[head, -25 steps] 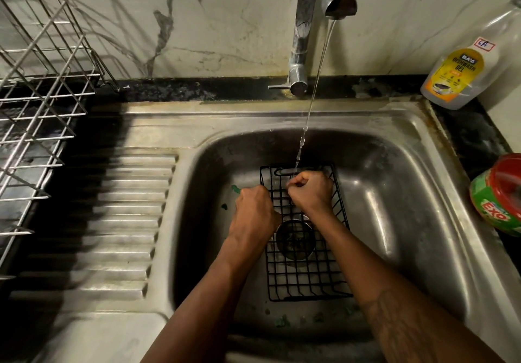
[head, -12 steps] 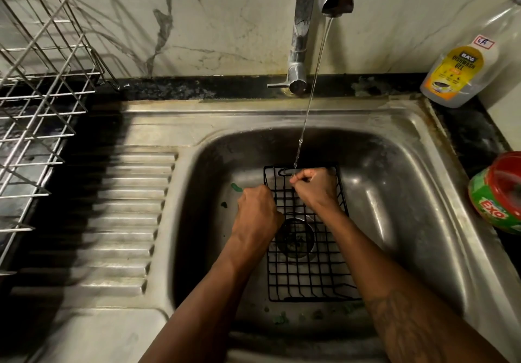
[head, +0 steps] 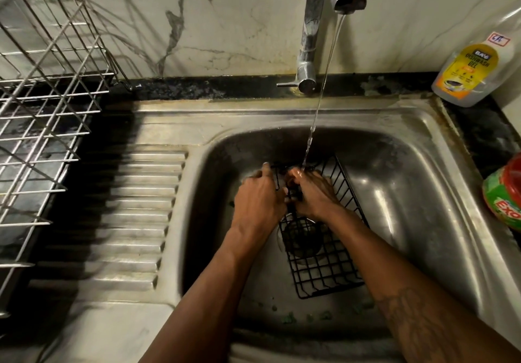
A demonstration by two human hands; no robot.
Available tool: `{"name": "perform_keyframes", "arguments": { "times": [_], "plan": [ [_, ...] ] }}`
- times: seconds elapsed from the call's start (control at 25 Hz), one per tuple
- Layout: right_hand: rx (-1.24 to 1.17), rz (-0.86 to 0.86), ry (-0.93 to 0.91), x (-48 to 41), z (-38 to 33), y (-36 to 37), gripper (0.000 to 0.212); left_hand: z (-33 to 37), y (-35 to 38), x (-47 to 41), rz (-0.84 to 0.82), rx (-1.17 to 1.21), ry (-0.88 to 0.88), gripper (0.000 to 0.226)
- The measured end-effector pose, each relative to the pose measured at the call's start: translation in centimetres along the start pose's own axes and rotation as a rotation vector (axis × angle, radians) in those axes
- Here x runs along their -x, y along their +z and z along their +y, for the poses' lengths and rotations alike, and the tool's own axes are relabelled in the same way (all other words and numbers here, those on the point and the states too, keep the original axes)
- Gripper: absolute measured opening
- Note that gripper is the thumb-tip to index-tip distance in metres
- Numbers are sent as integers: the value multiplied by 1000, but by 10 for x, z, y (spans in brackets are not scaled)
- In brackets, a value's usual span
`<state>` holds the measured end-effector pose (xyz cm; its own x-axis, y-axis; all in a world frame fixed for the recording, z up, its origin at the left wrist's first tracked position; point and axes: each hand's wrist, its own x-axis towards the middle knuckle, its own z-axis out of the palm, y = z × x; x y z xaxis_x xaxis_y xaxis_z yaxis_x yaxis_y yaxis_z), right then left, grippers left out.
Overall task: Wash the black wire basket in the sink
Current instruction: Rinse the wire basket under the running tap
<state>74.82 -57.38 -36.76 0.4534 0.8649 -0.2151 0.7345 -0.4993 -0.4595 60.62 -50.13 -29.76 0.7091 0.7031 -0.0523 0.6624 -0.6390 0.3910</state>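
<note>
Black wire basket [head: 324,272]: where does it lie, from the head view?

Down in the steel sink [head: 417,193], over the drain [head: 301,240]. Its long axis runs away from the person, with the near end swung a little to the right.

And the hands?

Both are at the far end, side by side and almost touching. The left grip [head: 258,199] has its fingers curled over the far left corner of the rim. The right grip [head: 313,196] is curled round wires just beside it, and the thin stream [head: 324,80] from the tap [head: 313,38] lands on its knuckles. The frame is blurred there, so I can't tell whether either hand also holds a scrubber.

What does the next move turn on?

Most of the basket's length lies nearer the person than both grips and is out of the water. I'd guess the hands work back along that axis, or draw the basket under the stream.

Materials?

Thin dark wire in an open square grid with low walls. The steel around it is smooth and wet, so probably slippery.
</note>
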Motion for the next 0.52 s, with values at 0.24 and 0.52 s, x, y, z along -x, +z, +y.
{"name": "perform_keyframes", "arguments": {
  "times": [0.24,0.52],
  "plan": [
    [-9,-218,-110,-3,-11,1,48,4,5,-19,56,-56,83,50],
    [-280,164,-65,10,-17,-21,19,-2,-4,-12,25,55,-5,11]
  ]
}}
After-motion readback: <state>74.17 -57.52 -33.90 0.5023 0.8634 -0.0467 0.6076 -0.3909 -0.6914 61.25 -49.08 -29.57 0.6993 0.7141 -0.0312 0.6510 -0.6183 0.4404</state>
